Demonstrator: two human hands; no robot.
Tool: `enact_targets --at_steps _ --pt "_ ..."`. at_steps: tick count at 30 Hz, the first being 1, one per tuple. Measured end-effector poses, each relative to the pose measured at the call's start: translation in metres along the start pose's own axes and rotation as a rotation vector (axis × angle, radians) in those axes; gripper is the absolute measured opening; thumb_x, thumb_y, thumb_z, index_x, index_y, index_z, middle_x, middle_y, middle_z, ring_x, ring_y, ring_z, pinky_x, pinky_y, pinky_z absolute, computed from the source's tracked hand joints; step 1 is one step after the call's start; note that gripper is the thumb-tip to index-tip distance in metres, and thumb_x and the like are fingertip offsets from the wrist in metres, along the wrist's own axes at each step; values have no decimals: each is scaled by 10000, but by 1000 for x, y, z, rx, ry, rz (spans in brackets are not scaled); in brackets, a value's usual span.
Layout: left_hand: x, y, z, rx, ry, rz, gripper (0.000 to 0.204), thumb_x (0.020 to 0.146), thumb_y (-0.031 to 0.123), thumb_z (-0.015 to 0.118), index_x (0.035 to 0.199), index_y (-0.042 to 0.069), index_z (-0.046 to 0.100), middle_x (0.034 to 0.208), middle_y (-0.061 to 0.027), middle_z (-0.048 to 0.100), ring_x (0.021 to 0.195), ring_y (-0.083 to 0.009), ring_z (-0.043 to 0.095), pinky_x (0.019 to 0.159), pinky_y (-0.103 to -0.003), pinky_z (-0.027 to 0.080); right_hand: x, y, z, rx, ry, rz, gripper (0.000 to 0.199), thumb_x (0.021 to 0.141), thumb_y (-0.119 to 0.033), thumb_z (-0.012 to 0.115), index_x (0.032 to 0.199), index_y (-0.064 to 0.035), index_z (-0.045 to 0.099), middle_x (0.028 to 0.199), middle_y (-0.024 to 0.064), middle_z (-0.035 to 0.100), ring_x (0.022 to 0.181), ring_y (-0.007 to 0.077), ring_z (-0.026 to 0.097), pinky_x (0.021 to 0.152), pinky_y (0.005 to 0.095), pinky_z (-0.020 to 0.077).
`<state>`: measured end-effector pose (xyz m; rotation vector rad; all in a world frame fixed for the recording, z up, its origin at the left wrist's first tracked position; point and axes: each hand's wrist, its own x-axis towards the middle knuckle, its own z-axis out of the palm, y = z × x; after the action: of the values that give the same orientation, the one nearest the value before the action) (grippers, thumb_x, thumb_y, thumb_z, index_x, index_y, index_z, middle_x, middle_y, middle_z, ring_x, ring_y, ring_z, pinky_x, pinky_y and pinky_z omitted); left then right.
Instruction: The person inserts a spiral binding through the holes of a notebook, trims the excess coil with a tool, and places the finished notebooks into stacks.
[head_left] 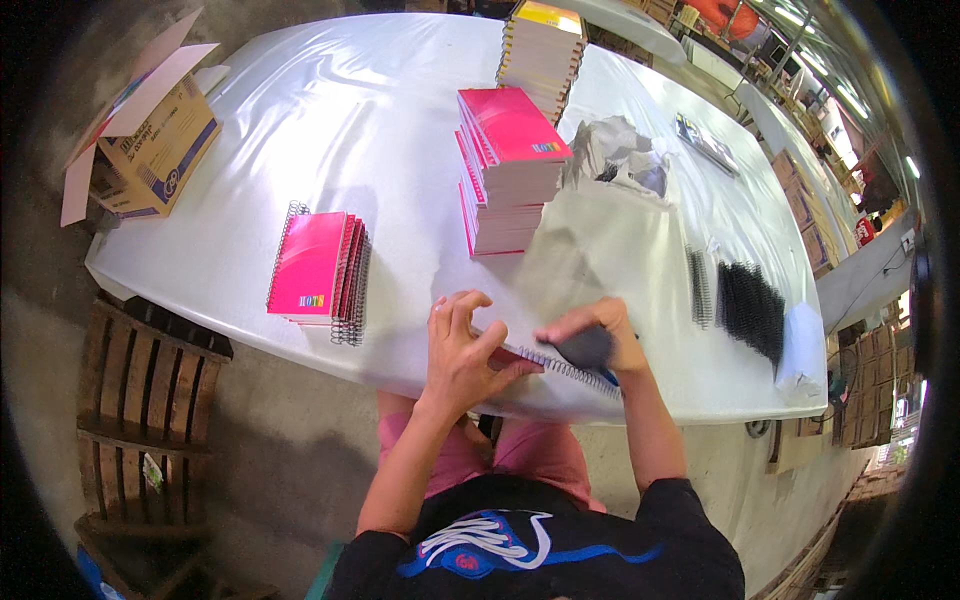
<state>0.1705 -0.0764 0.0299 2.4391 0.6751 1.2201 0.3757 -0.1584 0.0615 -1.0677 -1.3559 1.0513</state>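
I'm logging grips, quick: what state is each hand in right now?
Left hand: partly curled, holding the coil-bound notebook near one end.
Right hand: closed around a dark, blurred tool; its exact kind can't be told.

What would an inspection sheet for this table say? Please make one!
Surface: white-covered table, wrinkled.
Job's things: pink spiral notebooks at left; pink-covered stack in the middle; yellow-topped stack behind it; black binding coils at right.
Clutter: crumpled wrapping near the stacks; open cardboard box at left.
Hands: left hand touches a coil-edged book; right hand grips a dark object, too blurred to name.
Cables: possibly one, a thin dark line at far right.
Surroundings: slatted wooden frame lower left; lit lamps upper right.
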Motion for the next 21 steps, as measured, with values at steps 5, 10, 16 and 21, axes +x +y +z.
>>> enact_targets --at_steps 5,10,16,21 --pt "5 0 -3 -25 24 -9 477 482 352 857 709 69 547 1185 -138 447 1140 -365 430 888 -486 387 16 5 0 -557 122 232 315 682 106 561 921 -23 721 865 132 709 818 148 675 781 282 515" --pt "5 -9 0 -152 57 -116 496 401 245 898 690 70 534 1195 -145 419 1065 -324 445 796 -406 445 26 12 16 -435 108 162 290 673 103 565 892 -6 718 881 142 708 837 182 681 796 291 519" --pt "-9 -28 17 -354 76 -294 748 328 334 936 844 78 460 1073 -130 396 858 -233 434 722 -369 445 26 6 24 -352 25 60 227 695 66 600 883 7 712 858 124 709 827 163 673 785 293 520" --pt "-8 -39 28 -598 139 -342 859 356 266 956 936 71 353 1030 -104 379 751 -156 420 682 -286 420 29 5 27 -240 54 -29 275 697 50 603 920 -53 727 792 112 702 708 110 620 707 272 493"
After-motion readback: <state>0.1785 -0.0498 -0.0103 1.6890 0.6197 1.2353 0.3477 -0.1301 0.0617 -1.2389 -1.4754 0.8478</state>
